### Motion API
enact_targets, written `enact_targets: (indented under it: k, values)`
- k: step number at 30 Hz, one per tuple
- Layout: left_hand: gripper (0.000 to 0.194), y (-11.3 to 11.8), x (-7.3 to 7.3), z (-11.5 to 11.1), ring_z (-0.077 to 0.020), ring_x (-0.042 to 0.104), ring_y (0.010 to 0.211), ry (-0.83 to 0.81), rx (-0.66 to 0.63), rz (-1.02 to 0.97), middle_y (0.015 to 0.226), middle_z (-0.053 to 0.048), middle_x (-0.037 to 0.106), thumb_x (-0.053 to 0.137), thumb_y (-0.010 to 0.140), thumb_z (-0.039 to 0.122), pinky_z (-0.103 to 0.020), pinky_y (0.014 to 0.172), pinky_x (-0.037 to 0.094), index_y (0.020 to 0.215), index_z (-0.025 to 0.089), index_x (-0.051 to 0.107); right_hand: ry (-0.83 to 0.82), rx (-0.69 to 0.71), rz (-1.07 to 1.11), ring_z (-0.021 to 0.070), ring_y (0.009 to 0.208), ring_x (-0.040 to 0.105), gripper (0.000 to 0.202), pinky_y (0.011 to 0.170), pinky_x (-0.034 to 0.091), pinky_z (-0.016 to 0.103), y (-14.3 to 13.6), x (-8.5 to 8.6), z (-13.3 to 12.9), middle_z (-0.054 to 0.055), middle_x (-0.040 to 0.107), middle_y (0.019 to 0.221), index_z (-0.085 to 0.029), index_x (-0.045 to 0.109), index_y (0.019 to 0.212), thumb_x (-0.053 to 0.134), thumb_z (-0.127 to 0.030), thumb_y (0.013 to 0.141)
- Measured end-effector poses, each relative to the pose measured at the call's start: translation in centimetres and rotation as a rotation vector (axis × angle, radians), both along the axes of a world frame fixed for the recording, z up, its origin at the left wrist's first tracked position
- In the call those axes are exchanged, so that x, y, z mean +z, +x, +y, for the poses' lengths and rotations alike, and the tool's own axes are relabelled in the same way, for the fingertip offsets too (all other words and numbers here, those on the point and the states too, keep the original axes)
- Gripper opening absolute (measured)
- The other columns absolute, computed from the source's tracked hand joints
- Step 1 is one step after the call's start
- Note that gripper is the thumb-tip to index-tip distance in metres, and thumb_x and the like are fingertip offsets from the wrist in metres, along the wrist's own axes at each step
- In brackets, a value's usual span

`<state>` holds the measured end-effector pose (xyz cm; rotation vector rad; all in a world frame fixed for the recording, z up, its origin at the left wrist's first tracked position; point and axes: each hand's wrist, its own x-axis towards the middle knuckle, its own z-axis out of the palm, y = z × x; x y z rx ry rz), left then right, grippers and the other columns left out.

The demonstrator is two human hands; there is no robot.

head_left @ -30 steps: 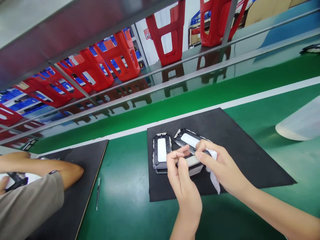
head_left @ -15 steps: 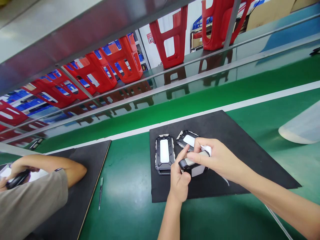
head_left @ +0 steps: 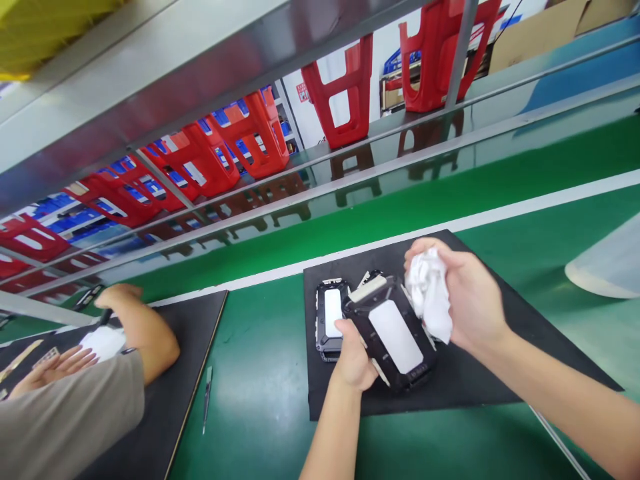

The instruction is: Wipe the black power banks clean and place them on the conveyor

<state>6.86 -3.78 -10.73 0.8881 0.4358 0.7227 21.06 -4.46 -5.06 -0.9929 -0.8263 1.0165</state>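
Note:
My left hand [head_left: 355, 357] grips the lower left side of a black rugged device [head_left: 380, 333] with a white panel on its face and pale side trim; it looks like a power bank or phone case. In my right hand [head_left: 470, 293] is a crumpled white cloth [head_left: 429, 290], held against or close to the device's upper right edge. A similar black device [head_left: 330, 313] lies on the black mat [head_left: 480, 373] to the left. Behind the held one, another device [head_left: 369, 277] is mostly hidden.
At left a co-worker's arm [head_left: 150, 340] reaches over a second black mat [head_left: 195, 360]. Tweezers [head_left: 207, 399] lie on the green table [head_left: 250, 360] between the mats. A white rounded object [head_left: 610, 263] stands at right. Red stools [head_left: 350, 100] and a metal shelf [head_left: 200, 80] are beyond and above.
The held device has turned from edge-on to show its white-panelled face. My right hand has moved up and right, with the cloth now plainly visible. The co-worker's arms have shifted.

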Motion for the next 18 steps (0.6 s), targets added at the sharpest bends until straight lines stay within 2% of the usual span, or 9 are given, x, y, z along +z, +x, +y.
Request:
enact_targets:
  k: [2, 4, 7, 9, 11, 14, 16, 18]
  values:
    - [0.1, 0.4, 1.2, -0.5, -0.0358, 0.045, 0.127, -0.142, 0.034, -0.067, 0.12, -0.015, 0.064, 0.022, 0.063, 0.089, -0.049, 0.108, 0.032, 0.119, 0.016, 0.063, 0.077, -0.032, -0.067, 0.0145, 0.046, 0.047, 0.012, 0.037, 0.038, 0.024, 0.4, 1.3, 0.2, -0.004, 0.048, 0.063, -0.028, 0.042, 0.088, 0.043, -0.027, 0.077]
    - [0.096, 0.8, 2.5, -0.8, -0.0339, 0.046, 0.127, -0.294, 0.091, -0.136, 0.118, -0.016, 0.065, 0.012, 0.073, 0.082, -0.048, 0.108, 0.031, 0.114, 0.014, 0.066, 0.254, -0.07, -0.375, 0.0157, 0.054, 0.055, 0.022, 0.042, 0.044, 0.025, 0.4, 2.3, 0.4, -0.003, 0.056, 0.071, -0.028, 0.045, 0.093, 0.049, -0.015, 0.076]
    - [0.084, 1.3, 3.9, -1.1, -0.0315, 0.045, 0.128, -0.393, 0.19, -0.173, 0.117, -0.013, 0.066, 0.016, 0.081, 0.075, -0.045, 0.108, 0.033, 0.109, 0.016, 0.068, 0.56, -0.028, -0.869, 0.0203, 0.085, 0.066, 0.029, 0.074, 0.055, 0.035, -0.5, 2.1, 0.8, 0.003, 0.069, 0.089, -0.023, 0.06, 0.089, 0.046, -0.004, 0.073]
    - [0.079, 1.4, 4.4, -1.1, -0.0323, 0.045, 0.127, -0.401, 0.225, -0.167, 0.117, -0.012, 0.066, 0.023, 0.08, 0.076, -0.046, 0.107, 0.034, 0.109, 0.018, 0.068, 0.647, 0.038, -1.022, 0.0238, 0.108, 0.061, 0.037, 0.095, 0.05, 0.042, -1.3, 1.1, 0.7, 0.007, 0.07, 0.107, -0.019, 0.066, 0.095, 0.042, -0.001, 0.074]
    - [0.081, 1.3, 4.6, -0.9, -0.0341, 0.047, 0.126, -0.392, 0.232, -0.142, 0.118, -0.013, 0.065, 0.027, 0.076, 0.079, -0.047, 0.105, 0.037, 0.109, 0.017, 0.067, 0.717, 0.038, -1.172, 0.0237, 0.121, 0.053, 0.043, 0.103, 0.044, 0.044, -1.8, 0.1, -0.2, 0.012, 0.065, 0.12, -0.012, 0.065, 0.109, 0.037, 0.0, 0.079]
    - [0.091, 0.7, 4.8, -0.5, -0.0366, 0.048, 0.123, -0.376, 0.228, -0.103, 0.116, -0.016, 0.065, 0.024, 0.071, 0.084, -0.049, 0.102, 0.039, 0.106, 0.013, 0.068, 0.8, 0.122, -1.266, 0.02, 0.123, 0.051, 0.042, 0.106, 0.042, 0.036, -1.5, -0.8, -3.1, 0.012, 0.064, 0.122, -0.009, 0.062, 0.115, 0.037, 0.001, 0.083]
    - [0.092, 0.2, 5.1, -0.2, -0.0371, 0.05, 0.121, -0.373, 0.283, -0.123, 0.112, -0.015, 0.067, 0.024, 0.068, 0.087, -0.051, 0.101, 0.039, 0.104, 0.015, 0.069, 0.821, 0.279, -1.253, 0.0187, 0.119, 0.055, 0.04, 0.105, 0.042, 0.031, -0.5, -1.2, -5.5, 0.009, 0.065, 0.12, -0.012, 0.061, 0.116, 0.043, 0.0, 0.083]
    - [0.088, -0.3, 5.5, -0.1, -0.0365, 0.054, 0.117, -0.375, 0.38, -0.187, 0.107, -0.012, 0.069, 0.026, 0.067, 0.087, -0.053, 0.1, 0.04, 0.103, 0.019, 0.07, 0.754, 0.46, -1.166, 0.019, 0.105, 0.064, 0.034, 0.097, 0.05, 0.026, 0.8, -1.9, -7.9, 0.006, 0.071, 0.109, -0.019, 0.064, 0.112, 0.051, -0.005, 0.083]
